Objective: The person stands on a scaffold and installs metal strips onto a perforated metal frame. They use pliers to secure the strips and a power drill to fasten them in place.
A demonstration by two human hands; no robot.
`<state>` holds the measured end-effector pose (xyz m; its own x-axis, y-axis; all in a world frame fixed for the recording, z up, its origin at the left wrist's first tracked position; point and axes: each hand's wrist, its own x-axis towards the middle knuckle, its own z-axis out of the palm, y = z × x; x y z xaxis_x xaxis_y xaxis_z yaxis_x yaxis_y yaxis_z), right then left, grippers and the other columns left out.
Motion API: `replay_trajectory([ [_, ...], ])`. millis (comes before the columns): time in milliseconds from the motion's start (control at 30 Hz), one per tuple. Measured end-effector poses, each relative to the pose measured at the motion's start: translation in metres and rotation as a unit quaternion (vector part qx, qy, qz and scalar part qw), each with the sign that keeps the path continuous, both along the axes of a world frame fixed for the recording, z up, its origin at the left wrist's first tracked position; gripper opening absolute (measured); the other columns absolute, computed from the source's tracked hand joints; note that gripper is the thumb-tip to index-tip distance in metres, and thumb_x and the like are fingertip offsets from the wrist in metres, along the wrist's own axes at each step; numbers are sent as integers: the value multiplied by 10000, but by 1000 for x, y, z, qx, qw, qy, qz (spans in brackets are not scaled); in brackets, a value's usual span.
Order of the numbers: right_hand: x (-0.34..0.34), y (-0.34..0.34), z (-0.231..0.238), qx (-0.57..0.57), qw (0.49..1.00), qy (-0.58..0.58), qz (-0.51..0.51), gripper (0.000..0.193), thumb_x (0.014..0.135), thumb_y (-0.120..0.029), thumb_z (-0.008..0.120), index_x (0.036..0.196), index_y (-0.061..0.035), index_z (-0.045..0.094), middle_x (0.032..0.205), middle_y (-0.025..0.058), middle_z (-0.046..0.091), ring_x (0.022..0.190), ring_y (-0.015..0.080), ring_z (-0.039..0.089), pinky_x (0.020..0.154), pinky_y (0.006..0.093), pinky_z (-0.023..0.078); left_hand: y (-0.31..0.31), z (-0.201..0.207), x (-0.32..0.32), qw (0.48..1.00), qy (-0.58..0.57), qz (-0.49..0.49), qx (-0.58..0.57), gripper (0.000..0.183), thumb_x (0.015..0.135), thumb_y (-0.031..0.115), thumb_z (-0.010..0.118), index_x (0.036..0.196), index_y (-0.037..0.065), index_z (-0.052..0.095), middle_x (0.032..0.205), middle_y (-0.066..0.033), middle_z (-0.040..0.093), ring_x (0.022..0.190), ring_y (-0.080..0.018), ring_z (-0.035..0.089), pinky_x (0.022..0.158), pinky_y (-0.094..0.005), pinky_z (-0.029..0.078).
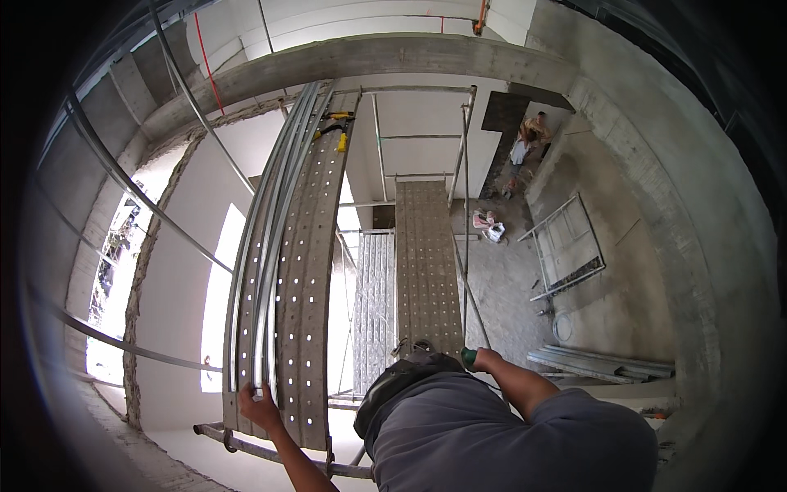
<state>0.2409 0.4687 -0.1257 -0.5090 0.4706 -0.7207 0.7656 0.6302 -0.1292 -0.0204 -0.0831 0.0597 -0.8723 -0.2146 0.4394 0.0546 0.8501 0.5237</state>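
Note:
On the left, my left hand (259,407) is at the near end of long thin galvanized metal channels (264,303), with fingers closed on the end of one. Several of these channels lie lengthwise along a perforated metal scaffold plank (305,328). My right hand (485,361) is off to the right of my body, wrapped round a green object (468,357); most of it is hidden, so its kind cannot be made out. A yellow-and-black hand tool (334,131) rests at the plank's far end.
A lower perforated plank (428,254) runs beside mine, among scaffold tubes (465,156). On the floor far below are white bags (489,225), a metal frame (571,246) and stacked metal lengths (598,363). Another person (531,139) is at the far right. A concrete beam (369,61) crosses ahead.

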Motion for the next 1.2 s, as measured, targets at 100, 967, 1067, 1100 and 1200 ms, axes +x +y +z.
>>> replay_trajectory([
  [100, -3, -1, 5, -7, 1000, 1, 3, 419, 718, -363, 701, 954, -17, 719, 815, 170, 740, 697, 292, 731, 643, 402, 567, -23, -4, 1, 1000, 12, 9, -13, 319, 773, 162, 829, 1005, -14, 698, 938, -122, 692, 886, -293, 678, 815, -452, 521],
  [967, -19, 0, -4, 8, 998, -13, 53, 409, 728, -420, 686, 922, -65, 746, 933, 173, 750, 811, 297, 745, 717, 417, 587, -48, -50, 22, 963, -239, 7, -127, 536, 834, 313, 760, 1237, 13, 574, 1243, -196, 584, 1201, -399, 537, 970, -548, 433],
  [1067, -22, -1, -9, -8, 998, -23, 50, 456, 725, -417, 662, 1003, -68, 751, 1059, 200, 734, 1006, 338, 717, 836, 443, 572, -19, -50, 5, 960, -231, -11, -156, 560, 857, 321, 736, 1278, 14, 532, 1275, -192, 557, 1225, -399, 518, 979, -543, 424],
  [1100, -26, -4, -4, -25, 998, -38, 44, 461, 726, -414, 659, 1018, -70, 750, 1073, 201, 731, 1020, 344, 712, 846, 443, 570, -14, -51, 0, 961, -221, -12, -167, 565, 859, 320, 734, 1286, 15, 523, 1274, -191, 553, 1227, -398, 515, 981, -541, 421],
  [1200, -15, 2, -21, -27, 999, -29, 29, 469, 716, -360, 680, 1067, -53, 728, 1083, 201, 730, 1022, 338, 715, 858, 436, 569, 16, -59, -17, 964, -197, -28, -174, 592, 851, 310, 738, 1308, 21, 497, 1257, -187, 537, 1218, -392, 516, 994, -534, 411],
])
